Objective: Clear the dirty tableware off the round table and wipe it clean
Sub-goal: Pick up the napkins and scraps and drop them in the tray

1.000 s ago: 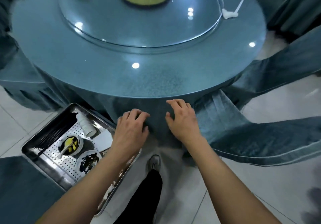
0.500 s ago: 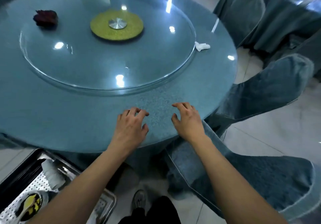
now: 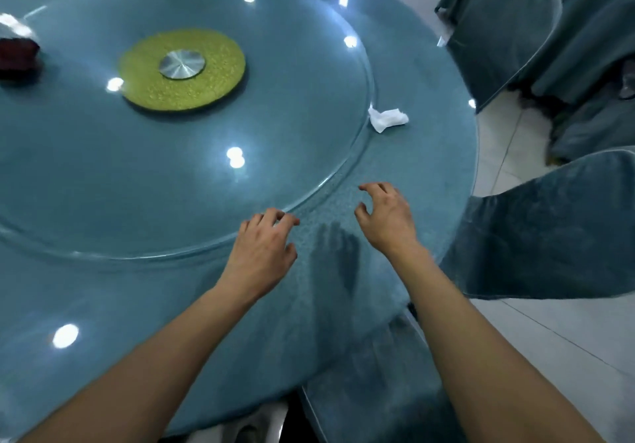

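Left hand (image 3: 263,252) and right hand (image 3: 386,221) hover loosely curled, each grip empty, over the round table (image 3: 412,174)

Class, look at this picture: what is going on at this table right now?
A person leans over a round table with both hands empty. The left hand and right hand hover with loosely curled fingers near the edge of the glass turntable. No dishes show on the table. A crumpled white napkin lies beside the turntable rim, beyond the right hand, and a dark red object sits on the turntable at far left. Covered chairs stand at right.
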Motion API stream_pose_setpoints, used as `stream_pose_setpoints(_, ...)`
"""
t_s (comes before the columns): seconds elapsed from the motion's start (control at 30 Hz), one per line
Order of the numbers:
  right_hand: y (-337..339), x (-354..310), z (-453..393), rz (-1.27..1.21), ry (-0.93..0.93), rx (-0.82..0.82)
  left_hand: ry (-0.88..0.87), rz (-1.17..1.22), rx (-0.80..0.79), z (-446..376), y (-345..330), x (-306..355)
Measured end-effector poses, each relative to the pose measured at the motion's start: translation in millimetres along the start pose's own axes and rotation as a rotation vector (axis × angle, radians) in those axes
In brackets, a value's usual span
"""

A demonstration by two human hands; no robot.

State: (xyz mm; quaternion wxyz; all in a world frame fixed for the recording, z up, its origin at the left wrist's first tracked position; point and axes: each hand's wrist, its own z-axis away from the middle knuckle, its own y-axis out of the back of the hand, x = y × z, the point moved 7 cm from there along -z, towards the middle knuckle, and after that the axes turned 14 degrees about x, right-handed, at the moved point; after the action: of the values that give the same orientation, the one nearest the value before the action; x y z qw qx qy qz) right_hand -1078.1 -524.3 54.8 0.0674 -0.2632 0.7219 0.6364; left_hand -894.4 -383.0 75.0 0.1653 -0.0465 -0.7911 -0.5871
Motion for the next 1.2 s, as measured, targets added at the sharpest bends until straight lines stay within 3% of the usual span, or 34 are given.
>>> stream_pose_setpoints(0.2, -44.4, 59.8, -119.3, 0.085, 0.007, -0.027, 0.045, -0.072, -0.096, -61.2, -71.9, -13.3)
stream_pose_setpoints(0.33, -75.7, 85.6, -181.3, 0.275, 0.055, -0.144, 0.076, -0.169, -0.17, -67.5, -105.6, -33.3)
stream_pose_setpoints(0.63, -129.1, 117.6, -249.8, 0.36, 0.112, -0.325, 0.064, -0.198, -0.143, -62.5, -118.4, -43.1)
stream_pose_setpoints(0.87, -125.3, 110.9, -233.4, 0.274, 0.101, -0.217, 0.068, -0.204, -0.154, -62.3, -117.2, -40.4)
stream_pose_setpoints(1.07, -112.4, 79.6, -147.7, 0.207, 0.146, -0.005, 0.101, -0.173, -0.183, -56.1, -108.6, -39.5)
stream_pose_setpoints(1.2, -107.3, 53.7, -81.4, 0.139, 0.16, 0.027, 0.113, -0.163, -0.171, -38.7, -91.3, -38.8)
